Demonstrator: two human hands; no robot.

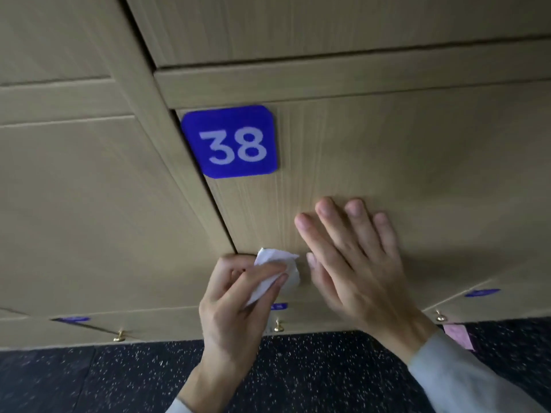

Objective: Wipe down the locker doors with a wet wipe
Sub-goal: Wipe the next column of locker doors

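Observation:
A light wood locker door [402,162] fills the middle of the view, with a blue plate reading 38 [231,141] at its upper left corner. My left hand [238,308] grips a crumpled white wet wipe [275,271] against the door's lower left edge. My right hand [354,260] lies flat on the same door just right of the wipe, fingers straight and spread.
More wooden locker doors surround it: one to the left [89,204], one above [328,25], a lower row with small brass knobs [278,326] and blue number plates. Below lies a dark speckled floor [119,380]. A pink item [459,335] shows at lower right.

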